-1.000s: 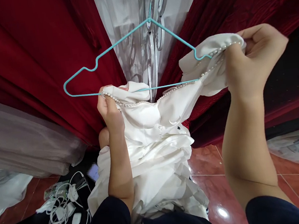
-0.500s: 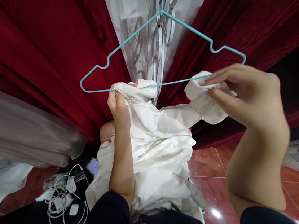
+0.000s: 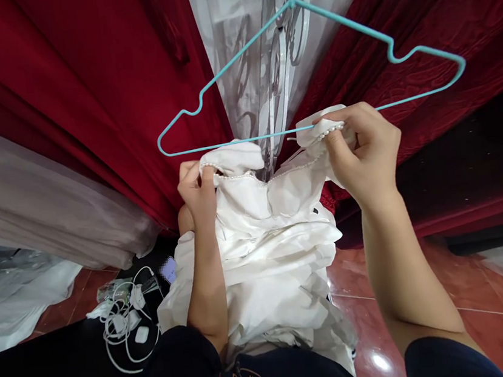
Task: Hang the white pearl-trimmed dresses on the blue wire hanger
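A white dress [image 3: 282, 252] with a pearl-beaded neckline lies over my lap, its bodice raised in front of me. My left hand [image 3: 199, 189] pinches the beaded edge at the left shoulder. At the opposite shoulder, my right hand [image 3: 364, 153] grips the beaded edge between thumb and fingers. A light-blue hanger [image 3: 244, 52] is at the top of the dress, its bottom bar crossing by the right shoulder piece and passing behind my right hand. Whether my right fingers also touch the bar I cannot tell.
Dark red curtains [image 3: 118, 76] hang on both sides of a white ornate frame [image 3: 281, 75]. To the left, a black surface [image 3: 64, 376] bears a tangle of white cables [image 3: 122, 327], a small white case [image 3: 142, 334] and a phone [image 3: 168, 270]. The floor [image 3: 364, 321] is red tile.
My right hand has moved left and inward with the right shoulder of the dress. The hanger has shifted right and tilted, its right end now higher. My left hand keeps its hold.
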The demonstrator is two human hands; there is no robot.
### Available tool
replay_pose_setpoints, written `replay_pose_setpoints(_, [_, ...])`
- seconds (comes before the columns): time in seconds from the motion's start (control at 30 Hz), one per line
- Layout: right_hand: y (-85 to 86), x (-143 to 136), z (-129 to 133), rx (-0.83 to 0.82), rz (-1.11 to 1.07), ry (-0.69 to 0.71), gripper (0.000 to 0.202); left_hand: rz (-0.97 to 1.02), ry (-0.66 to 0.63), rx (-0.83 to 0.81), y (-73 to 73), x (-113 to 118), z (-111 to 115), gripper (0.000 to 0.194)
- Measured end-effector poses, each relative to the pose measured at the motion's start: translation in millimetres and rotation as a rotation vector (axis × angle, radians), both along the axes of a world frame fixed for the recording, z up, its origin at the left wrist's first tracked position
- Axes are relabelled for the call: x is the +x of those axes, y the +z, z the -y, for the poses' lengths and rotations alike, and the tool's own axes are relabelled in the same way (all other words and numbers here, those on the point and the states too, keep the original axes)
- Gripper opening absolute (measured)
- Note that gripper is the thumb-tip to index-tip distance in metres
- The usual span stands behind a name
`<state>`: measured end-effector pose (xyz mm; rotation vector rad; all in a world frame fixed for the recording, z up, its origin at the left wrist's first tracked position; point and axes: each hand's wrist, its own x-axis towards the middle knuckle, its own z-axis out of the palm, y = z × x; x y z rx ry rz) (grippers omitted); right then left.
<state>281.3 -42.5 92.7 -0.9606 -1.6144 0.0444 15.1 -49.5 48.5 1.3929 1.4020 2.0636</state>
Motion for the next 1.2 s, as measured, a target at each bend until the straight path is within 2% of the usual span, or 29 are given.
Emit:
replay_pose_setpoints(0.07, [1.6,0.7,0.4,-0.018,-0.003,0.011,0.014,0.062,0.080,-0.055,-8.6,-20.3,-2.6,0.013])
replay_pose_setpoints(0.1, [2.3,0.6,0.9,-0.030,-0.004,0.010,0.015,0.089,0.094,-0.052,-10.1,-32.3,-6.7,0.017])
replay_pose_setpoints(0.17, [3.6,0.1,2.2,-0.055,0.004,-0.007,0.017,0.097,0.128,0.043,-4.6,-58.1,-19.7,0.025])
replay_pose_setpoints(0.23, [4.6,-0.4,3.7,-0.077,0.020,-0.038,0.018,0.078,0.169,0.185,12.8,-82.1,-34.9,0.022])
replay_pose_setpoints(0.3, [5.3,-1.0,4.8,-0.096,0.039,-0.059,0.020,0.065,0.151,0.220,39.2,-97.3,-46.1,0.015])
replay_pose_setpoints(0.37, [5.2,-2.2,5.1,-0.096,0.049,-0.067,0.021,0.041,0.097,0.229,68.9,-98.5,-48.8,0.019])
replay_pose_setpoints(0.43, [4.3,-3.8,4.6,-0.092,0.052,-0.076,0.021,-0.036,0.030,0.197,95.4,-85.9,-44.5,0.019])
replay_pose_setpoints(0.5, [2.8,-5.4,3.7,-0.082,0.053,-0.080,0.020,-0.176,-0.042,0.146,113.8,-65.6,-39.4,0.020])
replay_pose_setpoints(0.57, [0.7,-6.3,2.8,-0.072,0.062,-0.082,0.019,-0.308,-0.127,0.128,122.7,-45.5,-38.6,0.023])
replay_pose_setpoints(0.63, [-1.9,-6.5,1.8,-0.063,0.081,-0.090,0.020,-0.382,-0.209,0.136,123.0,-29.6,-41.3,0.033])
replay_pose_setpoints(0.7, [-4.9,-6.4,0.5,-0.059,0.100,-0.100,0.021,-0.368,-0.225,0.188,116.2,-16.8,-42.3,0.038])
replay_pose_setpoints(0.83, [-10.3,-6.4,-2.9,-0.025,0.099,-0.069,0.023,-0.256,-0.134,0.406,87.6,11.6,-26.5,0.008])
replay_pose_setpoints(0.87, [-11.2,-6.3,-3.7,-0.021,0.092,-0.063,0.023,-0.282,-0.172,0.421,79.6,20.1,-20.6,0.012])
replay_pose_setpoints(0.93, [-12.1,-5.8,-4.7,-0.032,0.084,-0.063,0.023,-0.389,-0.251,0.354,65.7,37.1,-11.1,0.017])
replay_pose_setpoints(1.0, [-11.7,-5.0,-4.7,-0.040,0.081,-0.064,0.022,-0.518,-0.277,0.263,56.6,51.6,-7.2,0.022])
replay_pose_setpoints(1.1, [-9.4,-5.8,-2.0,-0.027,0.082,-0.068,0.020,-0.661,-0.288,0.181,51.0,64.7,-9.6,0.035])
replay_pose_setpoints(1.2, [-8.7,-10.5,1.2,-0.007,0.050,-0.111,0.021,-0.726,-0.301,0.133,50.6,68.9,-12.0,0.038])
